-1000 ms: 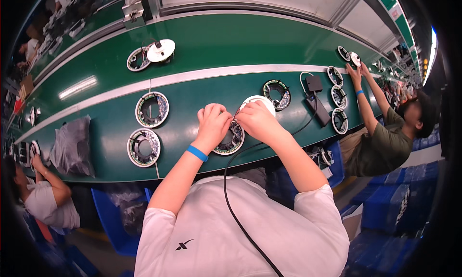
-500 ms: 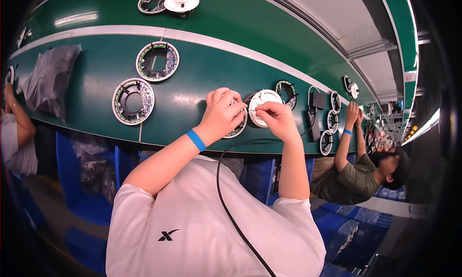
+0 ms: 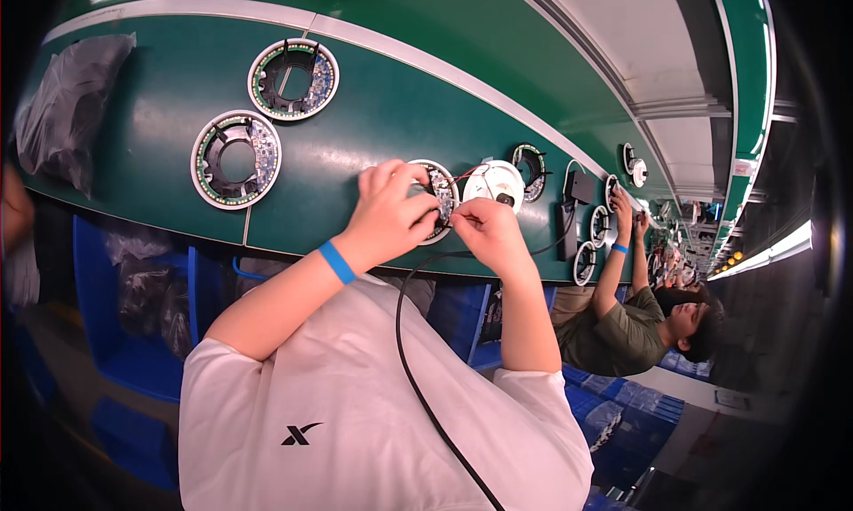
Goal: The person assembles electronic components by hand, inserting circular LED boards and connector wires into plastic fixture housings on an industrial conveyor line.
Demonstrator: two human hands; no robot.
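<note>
Left hand [image 3: 389,211] is curled over the round white-rimmed ring with a circuit board [image 3: 437,200] on the green belt [image 3: 373,111], fingers clamped on its edge. Right hand [image 3: 484,231] sits just beside it, fingertips pinched on thin red wires at that ring's rim. A white domed cover [image 3: 496,184] lies right behind.

Dark green conveyor belt [image 3: 373,111] with a pale stripe along it — the round ring-shaped circuit assemblies [image 3: 236,159] on it are white-rimmed with dark centres and green boards. Bright blue wristband [image 3: 337,262] on the left forearm, white t-shirt [image 3: 355,422] with a small black mark, black cable [image 3: 418,369] across it. Round dome cover [image 3: 494,184] is white — blue plastic bins [image 3: 133,351] below the belt.
</note>
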